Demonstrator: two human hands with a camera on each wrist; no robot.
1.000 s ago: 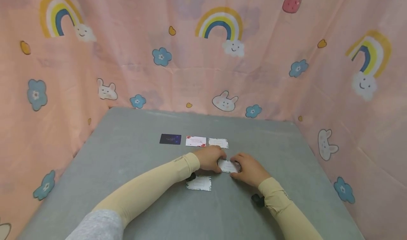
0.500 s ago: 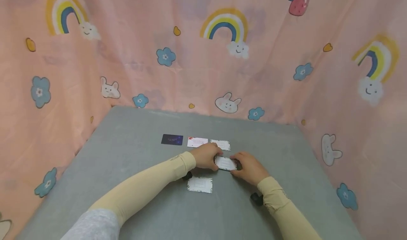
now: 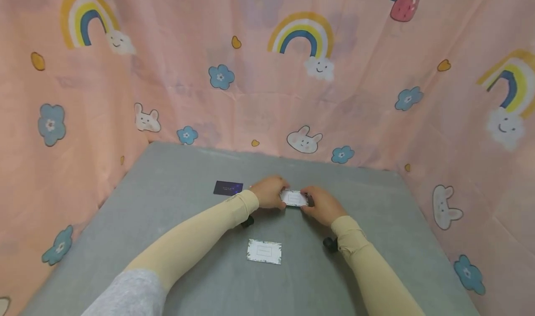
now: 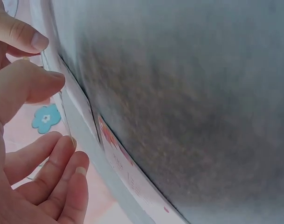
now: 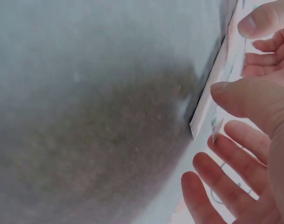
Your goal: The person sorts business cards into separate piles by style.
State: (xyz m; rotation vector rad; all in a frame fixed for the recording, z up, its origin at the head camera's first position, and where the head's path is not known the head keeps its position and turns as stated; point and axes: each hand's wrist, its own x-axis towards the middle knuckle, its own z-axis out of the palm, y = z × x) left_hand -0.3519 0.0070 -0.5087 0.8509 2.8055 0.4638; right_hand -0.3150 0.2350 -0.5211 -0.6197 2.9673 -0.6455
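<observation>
Head view, reading left to right: I see a dark navy card [image 3: 227,187] lying flat on the grey table [image 3: 167,223], then my left hand [image 3: 270,193] pinching the left end of a white floral-bordered card [image 3: 293,198], held just above the table's far middle. My right hand [image 3: 321,203] pinches the card's other end (its thumb [image 5: 251,100] and fingers close around the edge in the right wrist view). Nearer me, a second white bordered card [image 3: 264,251] lies flat, well apart from both hands.
</observation>
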